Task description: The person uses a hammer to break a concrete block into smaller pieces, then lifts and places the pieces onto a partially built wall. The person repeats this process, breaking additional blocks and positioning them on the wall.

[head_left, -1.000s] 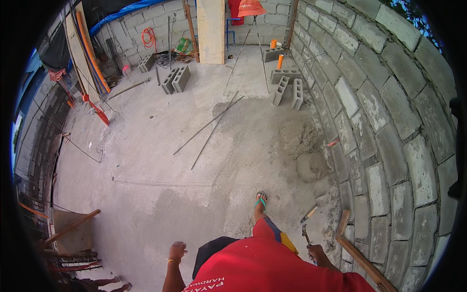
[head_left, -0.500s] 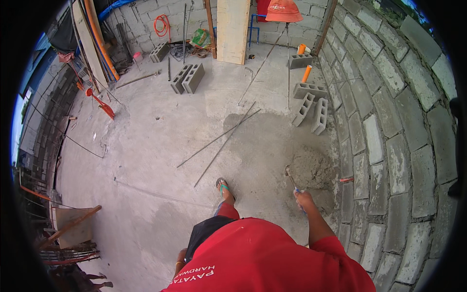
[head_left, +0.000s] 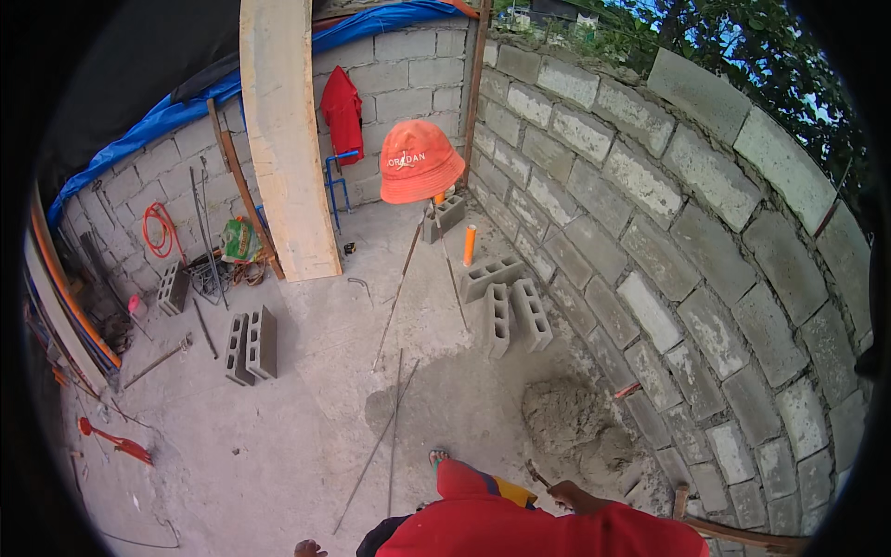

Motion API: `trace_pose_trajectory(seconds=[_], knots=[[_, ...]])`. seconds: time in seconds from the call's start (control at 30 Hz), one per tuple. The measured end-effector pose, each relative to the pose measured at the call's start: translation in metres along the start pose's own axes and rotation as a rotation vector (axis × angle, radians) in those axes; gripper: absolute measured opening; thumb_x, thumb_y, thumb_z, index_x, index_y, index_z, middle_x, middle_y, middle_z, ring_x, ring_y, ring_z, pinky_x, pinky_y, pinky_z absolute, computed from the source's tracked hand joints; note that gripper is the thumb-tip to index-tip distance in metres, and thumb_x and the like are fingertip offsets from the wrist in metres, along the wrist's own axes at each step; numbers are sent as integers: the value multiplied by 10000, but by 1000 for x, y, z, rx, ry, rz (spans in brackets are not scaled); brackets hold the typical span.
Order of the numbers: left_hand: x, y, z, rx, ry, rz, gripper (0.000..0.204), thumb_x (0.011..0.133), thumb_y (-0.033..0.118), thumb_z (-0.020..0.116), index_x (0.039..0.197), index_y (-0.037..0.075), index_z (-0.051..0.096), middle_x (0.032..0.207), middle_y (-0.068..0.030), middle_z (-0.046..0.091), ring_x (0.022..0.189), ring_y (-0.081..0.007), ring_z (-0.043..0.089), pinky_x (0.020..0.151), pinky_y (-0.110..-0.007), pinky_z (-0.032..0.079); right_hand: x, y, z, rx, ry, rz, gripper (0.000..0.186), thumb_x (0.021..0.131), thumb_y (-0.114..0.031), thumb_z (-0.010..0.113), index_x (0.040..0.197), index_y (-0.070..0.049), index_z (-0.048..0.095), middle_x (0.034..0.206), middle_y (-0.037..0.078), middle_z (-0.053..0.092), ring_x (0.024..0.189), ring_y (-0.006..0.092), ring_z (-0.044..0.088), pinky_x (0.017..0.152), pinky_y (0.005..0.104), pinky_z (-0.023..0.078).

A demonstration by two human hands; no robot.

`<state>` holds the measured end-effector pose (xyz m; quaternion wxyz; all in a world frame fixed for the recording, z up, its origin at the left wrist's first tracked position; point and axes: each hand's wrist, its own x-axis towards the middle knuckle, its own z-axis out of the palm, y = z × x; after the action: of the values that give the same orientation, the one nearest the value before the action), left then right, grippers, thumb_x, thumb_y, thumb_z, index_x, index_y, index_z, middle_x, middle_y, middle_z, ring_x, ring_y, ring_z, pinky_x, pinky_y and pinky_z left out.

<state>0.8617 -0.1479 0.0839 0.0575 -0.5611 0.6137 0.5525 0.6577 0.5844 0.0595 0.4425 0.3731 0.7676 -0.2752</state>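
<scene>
My right hand (head_left: 562,496) is low at the right, closed around a trowel (head_left: 535,473). The trowel points up and left, beside the near left side of a grey mortar heap (head_left: 562,414) on the concrete floor. At the lower edge, left of my red-sleeved body, only a small part of my left hand (head_left: 310,550) shows. Its fingers are too cut off to read, and no held thing is visible there. One sandalled foot (head_left: 439,457) stands on the floor close to the heap.
A grey block wall (head_left: 650,269) runs along the right. Hollow blocks (head_left: 497,320) and an orange pipe (head_left: 470,245) stand beyond the mortar. Thin steel bars (head_left: 393,436) lie ahead. An orange hat (head_left: 419,162) tops a stand. More blocks (head_left: 251,345) and a plank (head_left: 288,139) are farther left.
The view has tilted up and turned right, bringing more wall into sight. The trowel stays in my right hand, now nearer the lower edge. Part of my left hand shows at the bottom.
</scene>
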Motion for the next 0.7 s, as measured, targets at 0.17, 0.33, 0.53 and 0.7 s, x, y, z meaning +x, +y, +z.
trace_pose_trajectory(seconds=[0.17,0.33,0.53,0.7], knots=[[134,138,39,52,-81,17,334,926,176,626,1233,51,590,1046,-93,664,888,-264,695,622,-371,547,58,-144,0,-240,-55,-71,400,933,-376,573,874,-8,718,765,157,706,632,263,685,588,444,548],[160,242,86,891,-267,467,192,914,200,574,988,58,681,943,-158,698,798,-328,707,598,-437,520,82,-369,-18,-213,-68,-135,504,934,-449,621,831,41,685,727,185,682,593,333,670,540,489,554],[225,333,97,1282,-215,783,257,865,297,617,842,74,743,922,-204,732,924,-406,711,789,-524,568,32,-609,-23,-31,-222,-476,410,970,-426,624,951,-16,601,655,72,576,492,197,546,451,373,454],[353,426,99,1128,-310,491,268,884,296,642,918,62,767,887,-158,746,858,-341,735,759,-462,569,16,-763,9,302,-406,-558,308,1013,-344,628,945,-47,582,665,39,564,480,134,473,436,330,379]])
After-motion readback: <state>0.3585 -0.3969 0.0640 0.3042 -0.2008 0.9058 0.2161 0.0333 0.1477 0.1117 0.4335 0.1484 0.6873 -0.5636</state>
